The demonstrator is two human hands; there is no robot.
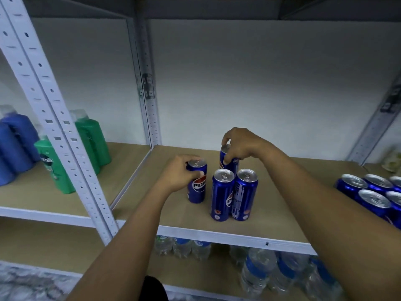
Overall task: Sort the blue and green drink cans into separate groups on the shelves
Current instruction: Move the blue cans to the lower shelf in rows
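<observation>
Both hands are on blue Pepsi cans standing on the middle shelf (282, 205). My left hand (180, 172) grips the upper part of the left blue can (197, 187). My right hand (240, 146) holds the rear blue can (227, 161) from above by its top, fingers curled round the rim. Two more blue cans (222, 194) (245, 194) stand side by side in front, untouched. A further group of several blue cans (373, 192) stands at the shelf's right end. No green can is in view.
Green (56, 168) and blue (17, 148) shampoo bottles stand on the neighbouring shelf to the left, behind a white perforated upright (65, 135). Water bottles (271, 272) fill the shelf below. The white front edge (227, 235) of the shelf runs under my forearms.
</observation>
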